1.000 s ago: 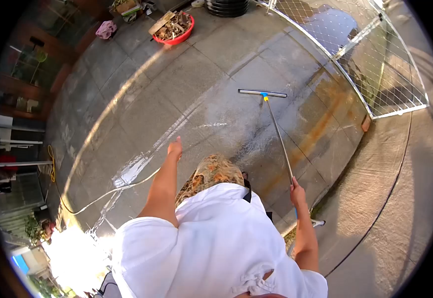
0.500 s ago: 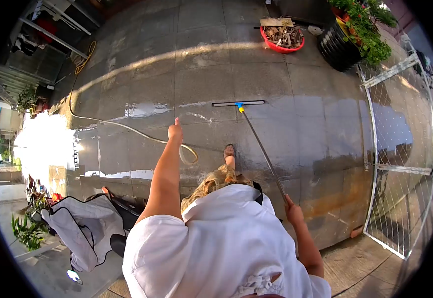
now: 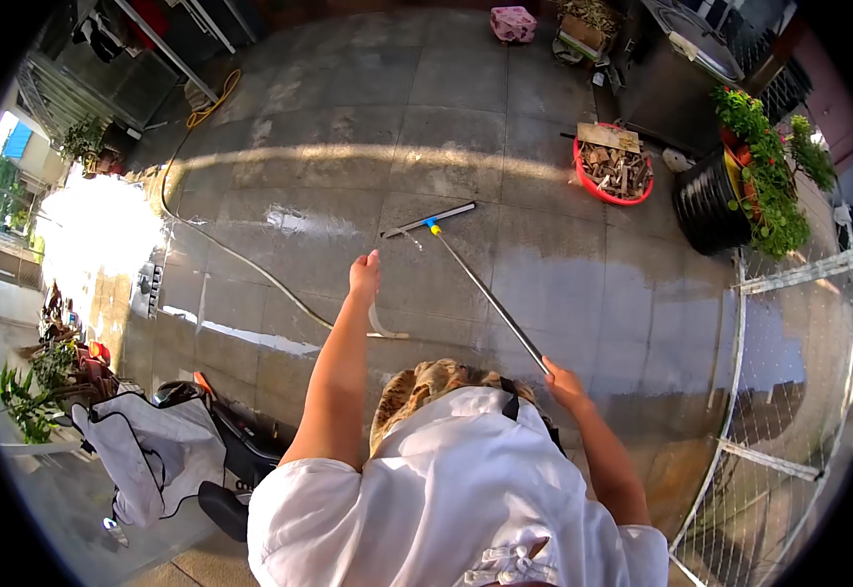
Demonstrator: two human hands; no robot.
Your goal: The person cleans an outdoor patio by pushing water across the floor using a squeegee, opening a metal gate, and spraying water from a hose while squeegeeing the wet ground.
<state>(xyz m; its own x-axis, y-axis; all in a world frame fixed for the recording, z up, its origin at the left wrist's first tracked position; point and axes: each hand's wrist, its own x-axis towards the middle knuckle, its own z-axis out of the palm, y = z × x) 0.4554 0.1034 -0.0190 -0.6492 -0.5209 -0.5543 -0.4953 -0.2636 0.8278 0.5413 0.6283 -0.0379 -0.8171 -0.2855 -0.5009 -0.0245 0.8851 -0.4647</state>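
Observation:
My right hand (image 3: 565,383) is closed around the metal handle of a floor squeegee (image 3: 490,298). Its blade (image 3: 454,212) lies slanted on the wet concrete ahead of me, with a blue and yellow joint at the pole. My left hand (image 3: 364,275) is held out in front, closed on a pale hose (image 3: 375,318) that loops up to it from the ground; the grip itself is mostly hidden by the back of the hand. A small spurt of water (image 3: 414,241) shows just beyond the left hand, near the blade.
The hose (image 3: 250,274) trails left to a yellow coil (image 3: 213,98). A red basin of wood pieces (image 3: 578,174), a black planter (image 3: 712,203) and a wire mesh gate (image 3: 779,391) stand right. A covered motorbike (image 3: 172,440) is at lower left. Water (image 3: 583,313) shines on the floor.
The squeegee blade has shifted left and turned from level to slanted. My right hand has come up and slightly inward. The view has turned, showing more of the far side.

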